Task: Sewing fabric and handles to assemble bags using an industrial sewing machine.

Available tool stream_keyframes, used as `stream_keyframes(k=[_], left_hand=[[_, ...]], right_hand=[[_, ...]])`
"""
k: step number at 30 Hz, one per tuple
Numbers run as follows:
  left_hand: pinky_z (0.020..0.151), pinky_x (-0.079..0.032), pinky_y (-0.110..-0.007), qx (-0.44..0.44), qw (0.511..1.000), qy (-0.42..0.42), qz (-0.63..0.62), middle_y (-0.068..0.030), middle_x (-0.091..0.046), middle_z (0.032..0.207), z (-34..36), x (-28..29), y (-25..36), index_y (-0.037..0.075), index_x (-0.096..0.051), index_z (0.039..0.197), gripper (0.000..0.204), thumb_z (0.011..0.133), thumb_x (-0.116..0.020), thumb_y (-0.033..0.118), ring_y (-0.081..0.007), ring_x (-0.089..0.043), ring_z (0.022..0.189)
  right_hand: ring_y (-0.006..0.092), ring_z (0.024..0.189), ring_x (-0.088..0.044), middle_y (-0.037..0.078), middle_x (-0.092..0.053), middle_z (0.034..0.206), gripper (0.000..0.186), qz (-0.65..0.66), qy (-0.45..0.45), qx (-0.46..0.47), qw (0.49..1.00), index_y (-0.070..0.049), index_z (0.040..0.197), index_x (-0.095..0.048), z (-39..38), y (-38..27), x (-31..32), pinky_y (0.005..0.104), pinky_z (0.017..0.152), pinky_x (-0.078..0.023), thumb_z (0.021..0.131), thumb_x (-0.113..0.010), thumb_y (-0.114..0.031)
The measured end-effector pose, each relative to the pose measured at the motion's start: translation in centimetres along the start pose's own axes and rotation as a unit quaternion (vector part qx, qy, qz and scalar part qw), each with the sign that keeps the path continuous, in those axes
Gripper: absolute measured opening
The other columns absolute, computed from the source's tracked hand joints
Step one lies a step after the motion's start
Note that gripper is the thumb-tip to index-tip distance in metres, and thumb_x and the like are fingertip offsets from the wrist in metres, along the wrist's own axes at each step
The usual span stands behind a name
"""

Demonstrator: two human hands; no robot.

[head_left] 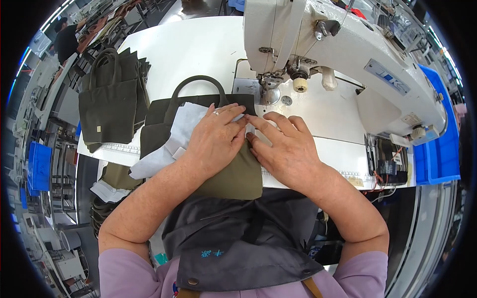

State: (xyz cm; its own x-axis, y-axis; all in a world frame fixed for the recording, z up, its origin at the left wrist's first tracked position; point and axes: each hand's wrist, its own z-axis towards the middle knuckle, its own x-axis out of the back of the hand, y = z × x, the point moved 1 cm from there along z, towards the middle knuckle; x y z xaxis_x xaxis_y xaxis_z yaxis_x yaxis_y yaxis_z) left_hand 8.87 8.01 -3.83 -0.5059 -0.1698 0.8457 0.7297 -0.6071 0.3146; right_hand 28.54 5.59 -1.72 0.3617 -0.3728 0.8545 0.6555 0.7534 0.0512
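Note:
A dark green handbag piece (161, 110) with a loop handle (198, 78) lies by the sewing machine's needle area. An olive fabric panel (231, 176) and pale lining cloth (186, 124) are laid over it, the panel hanging past the table's front edge. My left hand (216, 136) is across the lining, fingers together and closed on its right edge; the fingertips' underside is hidden. My right hand (285, 144) meets it there, fingers apart, with thumb and index tips touching the same edge. A small white tab (175, 149) shows beside my left wrist.
The white sewing machine (338, 44) spans the back right, its presser foot (268, 92) just beyond my hands. A stack of dark green handbag pieces (107, 109) sits at left. Blue bins (437, 159) stand at right. Far left, another person (65, 39) is at work.

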Motion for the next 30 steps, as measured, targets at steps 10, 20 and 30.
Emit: stream_keyframes(k=[10, 20, 30], left_hand=[[0.107, -0.047, -0.053, -0.006, 1.0, 0.0, 0.009, -0.0087, -0.065, 0.131, 0.2, -0.1, 0.0, 0.006, -0.073, 0.116, 0.027, 0.09, -0.066, 0.01, -0.0283, -0.061, 0.125], [0.109, -0.045, -0.052, 0.004, 1.0, 0.002, 0.01, -0.01, -0.065, 0.131, 2.0, -0.8, -0.6, 0.006, -0.073, 0.117, 0.028, 0.092, -0.064, 0.012, -0.0294, -0.062, 0.123], [0.107, -0.047, -0.052, -0.009, 1.0, 0.017, 0.004, -0.0108, -0.067, 0.129, 4.3, -2.3, -1.5, 0.006, -0.074, 0.117, 0.028, 0.091, -0.064, 0.012, -0.0293, -0.063, 0.121]], right_hand=[[0.0283, 0.109, -0.061, 0.011, -0.071, 0.113, 0.021, 0.038, 0.014, -0.047, 0.998, -0.009, 0.096, -0.072, -0.3, 0.3, -0.3, 0.0403, 0.086, -0.045, 0.078, -0.077, -0.02], [0.0287, 0.108, -0.062, 0.011, -0.073, 0.11, 0.019, 0.019, 0.01, -0.031, 0.999, -0.009, 0.094, -0.075, 0.4, 2.3, -0.8, 0.0416, 0.087, -0.046, 0.08, -0.076, -0.022], [0.0276, 0.105, -0.062, 0.009, -0.073, 0.11, 0.019, 0.005, 0.01, -0.035, 0.999, -0.011, 0.095, -0.077, 0.8, 4.5, -0.9, 0.0413, 0.089, -0.045, 0.081, -0.077, -0.024]])
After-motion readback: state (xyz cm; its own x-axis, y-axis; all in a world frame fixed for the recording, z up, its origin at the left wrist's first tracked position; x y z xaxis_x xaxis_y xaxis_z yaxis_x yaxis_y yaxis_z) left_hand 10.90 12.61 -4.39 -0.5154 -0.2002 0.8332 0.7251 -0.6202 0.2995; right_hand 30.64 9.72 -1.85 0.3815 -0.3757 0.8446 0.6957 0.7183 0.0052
